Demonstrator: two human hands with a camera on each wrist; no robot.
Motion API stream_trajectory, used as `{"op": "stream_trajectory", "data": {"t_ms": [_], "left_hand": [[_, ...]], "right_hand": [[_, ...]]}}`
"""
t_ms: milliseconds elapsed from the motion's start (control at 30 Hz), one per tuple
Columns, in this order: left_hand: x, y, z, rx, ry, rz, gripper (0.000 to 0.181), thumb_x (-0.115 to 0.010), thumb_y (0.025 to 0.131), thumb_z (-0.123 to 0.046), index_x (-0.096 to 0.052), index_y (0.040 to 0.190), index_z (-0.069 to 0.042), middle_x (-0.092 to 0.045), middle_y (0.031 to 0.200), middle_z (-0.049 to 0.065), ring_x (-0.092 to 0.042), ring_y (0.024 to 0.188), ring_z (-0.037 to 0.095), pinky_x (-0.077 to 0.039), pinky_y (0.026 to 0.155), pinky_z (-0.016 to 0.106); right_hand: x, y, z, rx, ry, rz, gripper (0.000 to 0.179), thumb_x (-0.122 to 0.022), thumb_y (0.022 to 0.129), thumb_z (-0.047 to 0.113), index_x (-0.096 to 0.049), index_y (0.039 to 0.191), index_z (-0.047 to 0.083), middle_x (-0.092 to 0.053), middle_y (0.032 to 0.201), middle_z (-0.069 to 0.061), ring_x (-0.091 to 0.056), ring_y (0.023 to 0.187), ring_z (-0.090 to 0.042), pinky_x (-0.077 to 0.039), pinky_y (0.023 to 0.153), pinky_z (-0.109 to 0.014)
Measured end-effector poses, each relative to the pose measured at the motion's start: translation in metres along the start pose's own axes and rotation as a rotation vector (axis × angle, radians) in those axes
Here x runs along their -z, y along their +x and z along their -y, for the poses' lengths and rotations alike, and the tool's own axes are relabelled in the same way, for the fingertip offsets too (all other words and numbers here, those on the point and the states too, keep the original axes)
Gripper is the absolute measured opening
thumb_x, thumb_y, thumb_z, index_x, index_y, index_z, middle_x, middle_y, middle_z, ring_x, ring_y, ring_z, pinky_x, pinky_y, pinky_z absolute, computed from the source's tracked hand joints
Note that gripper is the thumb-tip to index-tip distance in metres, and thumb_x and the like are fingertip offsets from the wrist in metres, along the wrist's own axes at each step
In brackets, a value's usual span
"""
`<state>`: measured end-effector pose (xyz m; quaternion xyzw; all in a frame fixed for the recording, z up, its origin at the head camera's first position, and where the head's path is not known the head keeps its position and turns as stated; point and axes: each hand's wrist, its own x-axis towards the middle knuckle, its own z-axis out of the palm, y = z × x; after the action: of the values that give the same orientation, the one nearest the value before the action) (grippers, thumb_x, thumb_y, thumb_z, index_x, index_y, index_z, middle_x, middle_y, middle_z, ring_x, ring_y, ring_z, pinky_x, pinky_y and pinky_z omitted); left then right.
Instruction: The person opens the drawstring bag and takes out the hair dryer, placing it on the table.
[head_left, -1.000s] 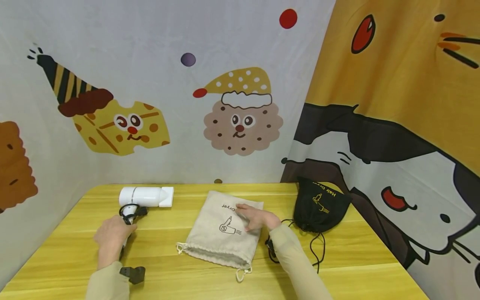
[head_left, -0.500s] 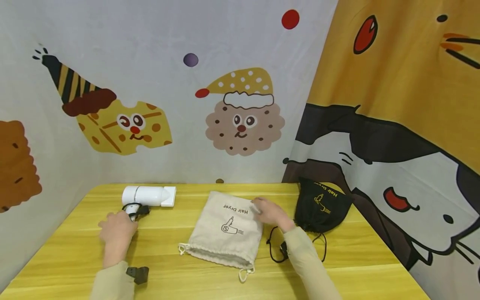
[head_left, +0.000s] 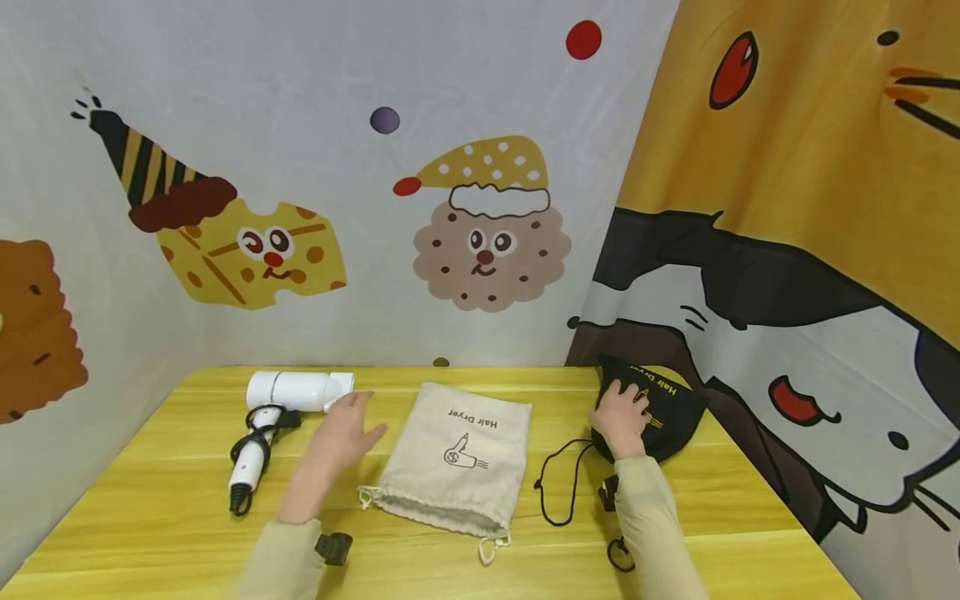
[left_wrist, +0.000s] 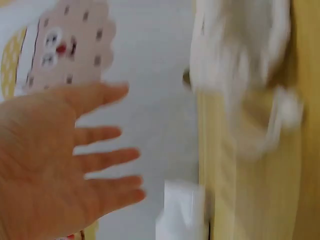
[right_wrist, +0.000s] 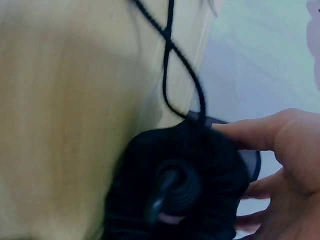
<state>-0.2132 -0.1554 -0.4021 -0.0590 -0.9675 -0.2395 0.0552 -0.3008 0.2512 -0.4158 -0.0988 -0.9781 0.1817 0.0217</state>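
Observation:
My left hand point(head_left: 341, 437) hovers over the table between a white hair dryer and a beige cloth pouch, holding nothing. In the left wrist view its fingers point(left_wrist: 107, 161) are spread. The hair dryer point(head_left: 300, 392) lies at the far left, its dark cord wound around the handle. The beige drawstring pouch point(head_left: 453, 458), printed "Hair Dryer", lies flat, mouth towards me. My right hand point(head_left: 624, 419) rests on a black drawstring pouch point(head_left: 678, 429) with yellow print, thumb and fingers spread over it. In the right wrist view a dark ribbed piece point(right_wrist: 182, 192) shows at the black pouch's mouth.
A black cord loop point(head_left: 558, 487) trails from the black pouch on the wooden table point(head_left: 420, 567). Behind the table hangs a pale cartoon-print cloth point(head_left: 480, 75), with an orange printed one point(head_left: 817, 125) at the right.
The left hand has let go of the hair dryer's handle and moved right. My right hand has left the beige pouch and come onto the black one.

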Motion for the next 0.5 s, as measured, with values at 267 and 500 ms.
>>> {"op": "stream_trajectory", "data": {"t_ms": [267,500], "left_hand": [[-0.036,-0.007,-0.049,-0.061,-0.086,0.395,0.087,-0.077,0.075,-0.034,-0.035,0.146,-0.007,-0.026,0.154,0.023,-0.017,0.143,0.047,-0.02,0.113,0.063],[-0.044,-0.012,-0.059,-0.059,0.036,0.468,0.088,-0.08,0.07,-0.036,-0.04,0.143,-0.007,-0.026,0.152,0.027,-0.019,0.141,0.049,-0.022,0.111,0.065]], "right_hand": [[0.003,0.0,-0.011,-0.039,-0.01,0.072,0.065,-0.051,0.088,0.016,-0.024,0.133,-0.022,-0.015,0.136,-0.047,-0.03,0.116,-0.064,-0.043,0.086,-0.064],[0.004,0.005,-0.015,-0.016,-0.074,0.085,0.058,-0.053,0.087,0.013,-0.031,0.128,-0.022,-0.024,0.129,-0.045,-0.036,0.109,-0.061,-0.045,0.08,-0.06]]}}
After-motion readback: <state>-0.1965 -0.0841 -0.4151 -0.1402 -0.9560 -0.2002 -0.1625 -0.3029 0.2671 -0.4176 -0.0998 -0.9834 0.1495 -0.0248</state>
